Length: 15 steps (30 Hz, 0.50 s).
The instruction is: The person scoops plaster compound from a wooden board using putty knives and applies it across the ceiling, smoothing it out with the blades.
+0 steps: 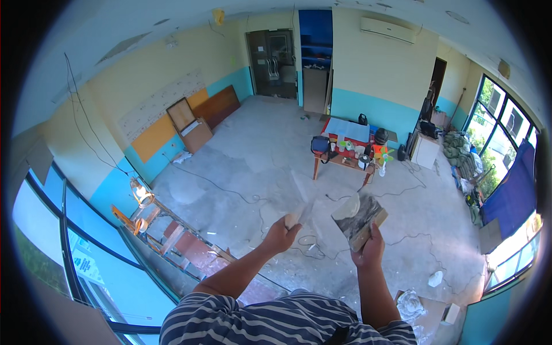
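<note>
Near: the right grip (369, 251) pinches a smeared board (357, 223) by its lower part. We find the board tilted, its streaked face in our view, a pale lump (348, 207) at its far left corner; we judge that holding from below leaves this face free. The left grip (280, 236) is closed around the pale end of a tool (293, 219). Blur hides the tool's outline, so we cannot name its kind. Board and tool are apart, both in front of the body; we take this as keeping both in easy reach.

Mid-distance: we note a ladder-like frame (187, 241) at left, lying near the windows, probably to leave the middle of the floor (241, 149) for walking. The worktop (315, 168) stands further off and carries small goods, likely to keep them off the dusty floor.

Far: panels lean against the left wall, presumably to save room.

Count, near to far: two grips, one board, one lump, one tool; one crumpled plastic sheet (410, 305) at lower right; one frame; one worktop bearing one dark blue bag (319, 145) and one large pale sheet (349, 129), smaller items too crowded to count; three panels (217, 108); one air conditioner (388, 30).
</note>
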{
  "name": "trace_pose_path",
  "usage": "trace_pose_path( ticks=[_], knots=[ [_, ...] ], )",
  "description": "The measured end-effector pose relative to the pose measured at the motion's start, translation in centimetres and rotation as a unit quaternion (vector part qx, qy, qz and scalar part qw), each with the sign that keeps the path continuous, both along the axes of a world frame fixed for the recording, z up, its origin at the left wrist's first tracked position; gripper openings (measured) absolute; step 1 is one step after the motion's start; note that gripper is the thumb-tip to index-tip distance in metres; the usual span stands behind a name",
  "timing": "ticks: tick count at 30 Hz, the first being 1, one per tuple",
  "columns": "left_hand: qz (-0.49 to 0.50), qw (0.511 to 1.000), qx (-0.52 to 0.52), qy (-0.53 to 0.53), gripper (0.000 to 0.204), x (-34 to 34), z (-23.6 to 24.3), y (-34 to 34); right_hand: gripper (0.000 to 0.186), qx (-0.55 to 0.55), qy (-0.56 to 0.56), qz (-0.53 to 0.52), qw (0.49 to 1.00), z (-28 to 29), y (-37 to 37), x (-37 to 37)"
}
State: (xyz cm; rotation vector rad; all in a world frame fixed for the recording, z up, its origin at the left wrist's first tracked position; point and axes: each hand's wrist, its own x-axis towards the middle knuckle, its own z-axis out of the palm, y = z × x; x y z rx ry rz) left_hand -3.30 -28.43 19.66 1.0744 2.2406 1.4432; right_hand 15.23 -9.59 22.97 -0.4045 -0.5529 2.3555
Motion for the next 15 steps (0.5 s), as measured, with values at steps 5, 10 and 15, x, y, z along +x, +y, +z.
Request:
trace_pose_path(
  ticks=[5,10,15],
  knots=[
    [0.059,0.831,0.199,-0.516,0.032,-0.2,-3.1,0.9,0.047,0.124,0.055,-0.090,0.987,2.0,-0.4,-1.1],
    [-0.123,0.616,0.304,-0.717,0.037,2.0,-0.9,2.2,0.044,0.356,0.036,-0.233,0.904,0.0,-0.9,-1.8],
    [-0.165,0.580,0.318,-0.731,0.041,2.5,2.1,3.2,0.040,0.812,0.024,-0.203,0.547,2.9,0.3,-0.4]
  ],
)
